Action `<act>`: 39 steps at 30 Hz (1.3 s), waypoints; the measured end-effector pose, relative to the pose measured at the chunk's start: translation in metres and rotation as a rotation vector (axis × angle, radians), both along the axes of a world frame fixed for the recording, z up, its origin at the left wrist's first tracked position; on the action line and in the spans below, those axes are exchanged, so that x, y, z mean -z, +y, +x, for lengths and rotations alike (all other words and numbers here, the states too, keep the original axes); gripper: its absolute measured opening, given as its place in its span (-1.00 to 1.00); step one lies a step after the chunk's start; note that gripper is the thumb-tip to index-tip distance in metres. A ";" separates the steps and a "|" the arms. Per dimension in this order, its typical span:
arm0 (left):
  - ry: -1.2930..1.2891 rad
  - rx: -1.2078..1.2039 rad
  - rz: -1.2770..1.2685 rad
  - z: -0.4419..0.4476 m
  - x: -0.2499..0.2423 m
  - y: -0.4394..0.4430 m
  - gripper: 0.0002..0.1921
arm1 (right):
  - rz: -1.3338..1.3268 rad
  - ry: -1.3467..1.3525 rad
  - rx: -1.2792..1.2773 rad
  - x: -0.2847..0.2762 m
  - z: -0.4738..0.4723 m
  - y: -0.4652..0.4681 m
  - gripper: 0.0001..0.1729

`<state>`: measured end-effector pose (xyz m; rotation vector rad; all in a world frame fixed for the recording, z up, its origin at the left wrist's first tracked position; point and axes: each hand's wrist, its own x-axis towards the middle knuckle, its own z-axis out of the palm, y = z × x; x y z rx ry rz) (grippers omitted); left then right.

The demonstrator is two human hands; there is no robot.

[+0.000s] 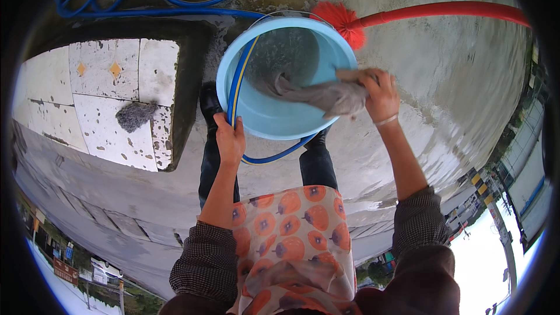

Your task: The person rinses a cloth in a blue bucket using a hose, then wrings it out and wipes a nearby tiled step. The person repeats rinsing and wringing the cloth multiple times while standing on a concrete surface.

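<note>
A light blue plastic bucket [286, 124] with water in its bottom stands on the wet ground before me. My left hand [229, 138] is closed around a blue hose with a yellow stripe [238, 83] at the bucket's near left rim; the hose runs down into the bucket. My right hand [379, 96] grips a wet greyish-brown cloth [332, 96] at the right rim. From there the cloth trails across the inside of the bucket towards the water. Part of the right hand is blurred.
A low block topped with worn white tiles [105, 127] stands at the left, with a grey scouring pad [133, 116] on it. Beyond the bucket lies a red bristle brush [341, 24] with a long red handle [446, 10]. Loops of hose lie at the upper left.
</note>
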<state>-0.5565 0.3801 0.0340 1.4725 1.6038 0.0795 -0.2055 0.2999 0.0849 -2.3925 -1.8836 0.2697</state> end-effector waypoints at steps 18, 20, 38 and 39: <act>-0.203 -0.215 -0.178 -0.011 0.006 -0.006 -0.64 | -0.078 1.505 1.016 0.111 -0.204 0.055 -0.53; -0.140 -0.110 0.019 -0.009 0.002 -0.002 -0.64 | -0.024 1.246 0.787 0.062 -0.251 0.036 -0.61; -0.138 -0.008 0.080 -0.017 -0.002 0.012 -0.69 | -0.765 0.434 0.205 0.185 -0.182 0.052 -0.64; -0.114 0.004 0.076 -0.019 -0.005 0.012 -0.69 | -0.653 0.590 0.252 0.179 -0.190 0.052 -0.64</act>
